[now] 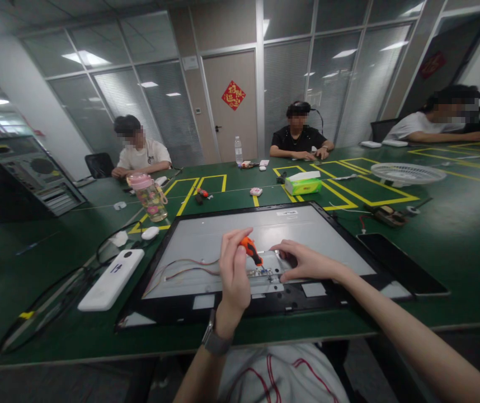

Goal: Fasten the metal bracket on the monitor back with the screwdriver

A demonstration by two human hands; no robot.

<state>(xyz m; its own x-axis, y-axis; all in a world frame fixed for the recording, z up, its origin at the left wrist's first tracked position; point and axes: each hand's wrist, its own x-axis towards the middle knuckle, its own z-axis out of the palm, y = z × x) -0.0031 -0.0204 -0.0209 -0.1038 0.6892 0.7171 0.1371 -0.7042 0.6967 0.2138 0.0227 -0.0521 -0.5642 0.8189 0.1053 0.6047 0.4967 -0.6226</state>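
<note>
A black-framed flat panel (332,226) with a grey back lies face down on the green table in front of me. My left hand (234,274) is closed round a small orange-handled screwdriver (251,251), its tip down on a narrow circuit strip (260,273) near the panel's front edge. My right hand (305,262) rests on the panel just right of the strip, fingers curled and pressing by the strip's end. Thin coloured wires (181,268) run left from the strip across the panel.
A white power pack (112,279) and black cables lie left of the panel, a dark phone (399,263) to its right. Further back stand a pink-lidded bottle (150,196), a green tissue box (302,183) and a white fan grille (408,173). Three people sit at the far side.
</note>
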